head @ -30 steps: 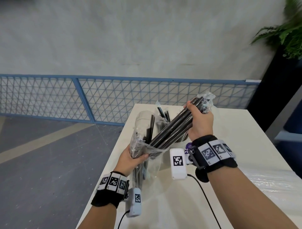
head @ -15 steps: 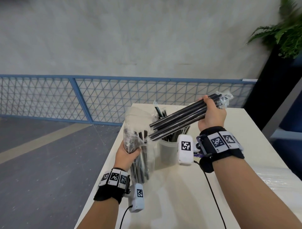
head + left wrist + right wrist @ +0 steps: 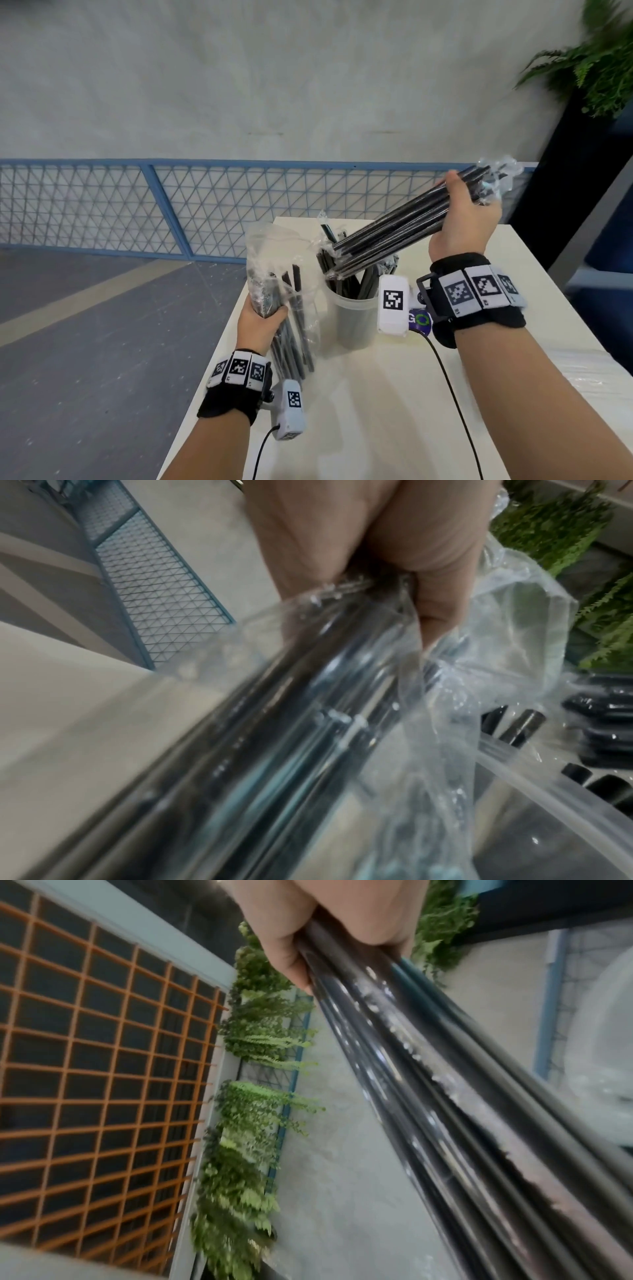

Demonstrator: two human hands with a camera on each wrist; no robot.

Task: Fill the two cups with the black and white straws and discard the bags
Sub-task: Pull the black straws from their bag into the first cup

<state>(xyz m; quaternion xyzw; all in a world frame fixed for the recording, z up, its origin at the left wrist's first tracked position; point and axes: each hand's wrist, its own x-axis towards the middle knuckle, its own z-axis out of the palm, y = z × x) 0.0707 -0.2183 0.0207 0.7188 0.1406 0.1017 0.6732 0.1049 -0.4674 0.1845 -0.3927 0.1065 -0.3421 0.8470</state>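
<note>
Black straws (image 3: 394,233) fill the head view: the right hand (image 3: 462,219) grasps a bundle slanting above the cup (image 3: 354,318), which already holds several. The left hand (image 3: 260,322) grips the bag (image 3: 277,274) beside it on the table (image 3: 376,411), a few straws still inside. No white straws or second cup show; most work seems left.

Left wrist: fingers (image 3: 428,588) clench clear plastic.

Right wrist: fingers (image 3: 291,947) wrap the blurred bundle.

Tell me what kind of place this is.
Probably an indoor commercial or lobby-type space, not a home: a white table stands by a bare concrete wall, with a blue mesh railing and a fern in a tall dark planter.
</note>
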